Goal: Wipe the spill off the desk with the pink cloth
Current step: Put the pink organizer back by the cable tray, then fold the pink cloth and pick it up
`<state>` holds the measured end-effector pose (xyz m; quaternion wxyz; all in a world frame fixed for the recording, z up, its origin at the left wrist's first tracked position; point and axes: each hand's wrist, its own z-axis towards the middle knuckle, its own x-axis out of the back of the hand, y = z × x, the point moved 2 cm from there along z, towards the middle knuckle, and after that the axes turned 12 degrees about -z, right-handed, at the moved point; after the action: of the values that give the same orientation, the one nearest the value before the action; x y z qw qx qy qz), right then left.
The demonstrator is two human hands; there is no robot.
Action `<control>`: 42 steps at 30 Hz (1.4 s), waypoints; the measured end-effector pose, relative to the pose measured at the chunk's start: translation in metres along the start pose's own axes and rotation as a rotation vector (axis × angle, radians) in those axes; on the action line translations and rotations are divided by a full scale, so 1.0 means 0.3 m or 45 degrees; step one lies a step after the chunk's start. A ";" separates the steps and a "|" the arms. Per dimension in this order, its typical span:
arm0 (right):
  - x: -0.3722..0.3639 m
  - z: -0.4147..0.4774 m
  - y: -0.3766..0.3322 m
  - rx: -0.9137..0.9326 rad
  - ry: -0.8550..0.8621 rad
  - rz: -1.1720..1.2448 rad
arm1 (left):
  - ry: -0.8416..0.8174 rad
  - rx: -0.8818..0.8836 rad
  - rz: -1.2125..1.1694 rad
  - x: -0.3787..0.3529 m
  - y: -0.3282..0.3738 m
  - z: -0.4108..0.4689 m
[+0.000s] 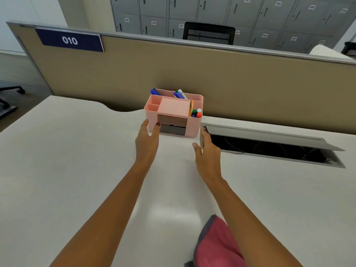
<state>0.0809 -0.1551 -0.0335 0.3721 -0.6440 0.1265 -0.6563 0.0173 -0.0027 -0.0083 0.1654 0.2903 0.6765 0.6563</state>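
Pink is what I look for first: the crumpled pink cloth, grey along one edge, lies on the white desk well on the near side of the pink plastic desk organiser, partly hidden by the right forearm. Neither hand touches it.

The left hand is at the organiser's front left corner, fingers straight and relaxed, thumb against the front beside the dark drawers. The right hand is just off the organiser's front right corner, fingers loose and spread, grasping nothing.

Blue pens stand in the organiser's rear compartment. Right of the organiser I see an open cable tray with a grey flap. Behind it runs a beige partition.
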 end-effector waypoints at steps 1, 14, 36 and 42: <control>0.025 -0.029 -0.004 0.018 0.013 0.001 | -0.007 0.010 0.023 0.002 0.004 -0.033; 0.316 -0.489 0.189 -0.037 0.250 -0.037 | -0.282 0.128 0.141 0.092 -0.056 -0.600; 0.449 -0.862 0.413 -1.070 -0.044 0.113 | -0.430 0.435 0.267 0.009 -0.175 -0.822; 0.461 -0.847 0.397 -0.926 -0.133 0.287 | -0.515 0.712 -0.023 0.014 -0.160 -0.789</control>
<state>-0.1043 -0.4069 -0.0416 0.1950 -0.7485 0.4019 -0.4900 -0.1375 -0.1862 -0.0351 0.2159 0.4426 0.7863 0.3731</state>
